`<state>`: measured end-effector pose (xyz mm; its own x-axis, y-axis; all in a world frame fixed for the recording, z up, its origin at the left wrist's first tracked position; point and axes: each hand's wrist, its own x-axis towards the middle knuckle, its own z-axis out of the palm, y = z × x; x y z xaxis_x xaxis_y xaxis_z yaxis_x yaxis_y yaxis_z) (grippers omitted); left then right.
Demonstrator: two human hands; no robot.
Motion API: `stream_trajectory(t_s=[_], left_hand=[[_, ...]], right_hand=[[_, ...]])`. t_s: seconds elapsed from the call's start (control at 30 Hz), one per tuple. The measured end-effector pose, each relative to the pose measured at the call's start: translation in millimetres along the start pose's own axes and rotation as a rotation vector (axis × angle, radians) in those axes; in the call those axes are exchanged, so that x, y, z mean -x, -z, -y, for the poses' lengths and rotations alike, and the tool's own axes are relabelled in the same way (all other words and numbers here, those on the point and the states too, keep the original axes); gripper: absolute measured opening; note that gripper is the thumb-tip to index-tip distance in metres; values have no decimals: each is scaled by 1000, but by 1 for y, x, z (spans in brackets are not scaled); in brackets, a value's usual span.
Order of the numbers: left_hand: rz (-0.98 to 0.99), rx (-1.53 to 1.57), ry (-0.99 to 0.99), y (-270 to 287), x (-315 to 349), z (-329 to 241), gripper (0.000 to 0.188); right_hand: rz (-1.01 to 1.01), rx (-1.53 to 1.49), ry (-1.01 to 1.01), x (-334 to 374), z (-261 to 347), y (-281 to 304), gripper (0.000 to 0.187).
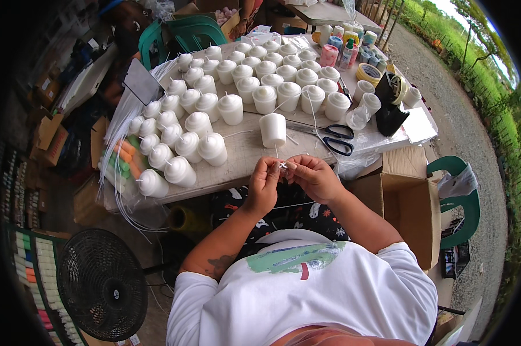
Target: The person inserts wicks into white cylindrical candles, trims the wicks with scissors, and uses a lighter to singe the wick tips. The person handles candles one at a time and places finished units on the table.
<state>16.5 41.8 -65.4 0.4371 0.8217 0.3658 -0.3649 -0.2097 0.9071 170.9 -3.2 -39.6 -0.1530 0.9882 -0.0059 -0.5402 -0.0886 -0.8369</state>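
Observation:
At the table's near edge a white candle (272, 130) is tipped toward me, and a thin white wick (276, 152) runs from it to my fingers. My left hand (264, 180) pinches the wick's end between thumb and forefinger. Beside it, almost touching, my right hand (310, 176) pinches the same end. A small whitish bit shows between the fingertips, too small to tell whether it is a knot or a tab. Scissors (336, 140) with dark blue handles lie to the right of the candle. Many white candles (264, 98) stand in rows behind it.
Bundled white wicks (122, 124) hang over the table's left edge. Paint jars (328, 56), tape (369, 72) and a black tape dispenser (391, 106) stand at the right. An open cardboard box (407, 210), a green chair (471, 202) and a black fan (103, 284) flank me.

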Motion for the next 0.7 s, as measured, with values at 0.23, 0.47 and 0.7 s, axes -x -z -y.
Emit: stream_trajectory(t_s=[0.23,0.47,0.7], left_hand=[[34,223,77,-2,0,3,16],[57,128,48,-1,-1,0,16],[88,38,34,1,-2,-2,14]], right_hand=[[-97,970,499,2,3,-10,12],[-189,881,424,6,5,-22,11],[-141,577,1,10,26,-25,22]])
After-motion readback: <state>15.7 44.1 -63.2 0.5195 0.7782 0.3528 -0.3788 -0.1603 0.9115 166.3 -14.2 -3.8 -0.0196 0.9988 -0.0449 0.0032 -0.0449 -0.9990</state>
